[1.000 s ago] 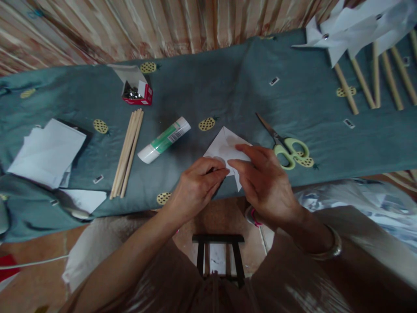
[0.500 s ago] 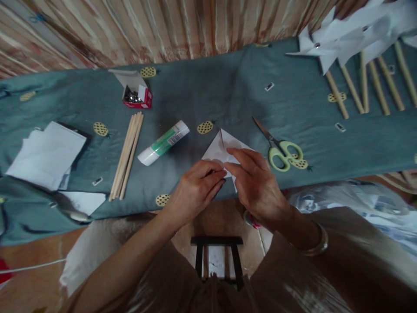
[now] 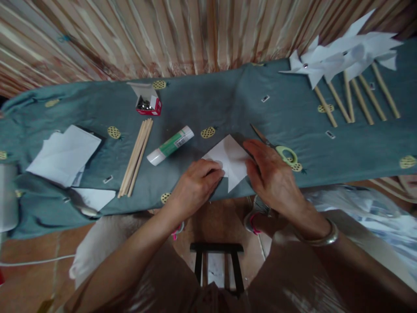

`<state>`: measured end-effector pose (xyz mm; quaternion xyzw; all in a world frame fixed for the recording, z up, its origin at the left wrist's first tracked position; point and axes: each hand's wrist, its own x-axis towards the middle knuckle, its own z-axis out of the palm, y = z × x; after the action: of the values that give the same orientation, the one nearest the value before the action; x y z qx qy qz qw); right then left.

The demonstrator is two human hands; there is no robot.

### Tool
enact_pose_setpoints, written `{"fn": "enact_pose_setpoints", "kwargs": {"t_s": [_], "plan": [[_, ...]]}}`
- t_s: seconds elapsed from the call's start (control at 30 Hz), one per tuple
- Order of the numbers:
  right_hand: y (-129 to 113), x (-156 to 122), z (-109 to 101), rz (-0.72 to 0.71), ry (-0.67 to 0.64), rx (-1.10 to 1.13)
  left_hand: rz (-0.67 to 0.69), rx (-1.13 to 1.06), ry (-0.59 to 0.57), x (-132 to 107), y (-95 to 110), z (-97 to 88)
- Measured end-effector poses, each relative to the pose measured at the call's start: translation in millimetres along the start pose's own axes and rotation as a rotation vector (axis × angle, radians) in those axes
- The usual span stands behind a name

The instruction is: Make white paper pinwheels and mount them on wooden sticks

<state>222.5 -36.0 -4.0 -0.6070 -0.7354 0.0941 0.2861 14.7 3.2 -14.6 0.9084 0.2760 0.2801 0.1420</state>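
A folded piece of white paper [image 3: 233,158] with cut edges lies near the table's front edge, one pointed flap toward me. My left hand [image 3: 200,184] is closed, pinching the paper's left part between thumb and fingers. At the paper's right corner is my right hand [image 3: 273,176], thumb and forefinger around the edge. That hand partly covers a pair of green-handled scissors [image 3: 286,154]. To the left lies a glue stick [image 3: 171,145] with a green label.
Several wooden sticks [image 3: 135,158] lie left of the glue. Behind them stands an open red box [image 3: 149,104] of small metal pieces. White paper sheets [image 3: 67,154] are stacked at far left. Finished paper pinwheels [image 3: 345,58] on sticks lie at back right. Below is a dark stool [image 3: 216,248].
My right hand has moved from the paper's middle to its right corner, partly over the scissors. My left hand still pinches the paper. The camera view has shifted slightly.
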Motion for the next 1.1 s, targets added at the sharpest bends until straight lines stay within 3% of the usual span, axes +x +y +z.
{"fn": "enact_pose_setpoints", "kwargs": {"t_s": [0.17, 0.37, 0.6, 0.83, 1.1], "plan": [[-6, -4, -4, 0.02, 0.035, 0.051, 0.002, 0.129, -0.01, 1, -11, -8.7], [-13, -9, -6, 0.067, 0.014, 0.117, -0.026, 0.108, -0.008, 2, -16, -13.4], [-15, -10, -5, 0.038, 0.01, 0.125, -0.029, 0.061, 0.018, 0, -3, -11.0], [-15, -12, -3, 0.007, 0.003, 0.108, 0.038, 0.129, -0.112, 1, 13, -6.6], [-13, -13, -8, -0.008, -0.035, 0.139, 0.097, 0.221, -0.082, 2, 19, -6.2]]}}
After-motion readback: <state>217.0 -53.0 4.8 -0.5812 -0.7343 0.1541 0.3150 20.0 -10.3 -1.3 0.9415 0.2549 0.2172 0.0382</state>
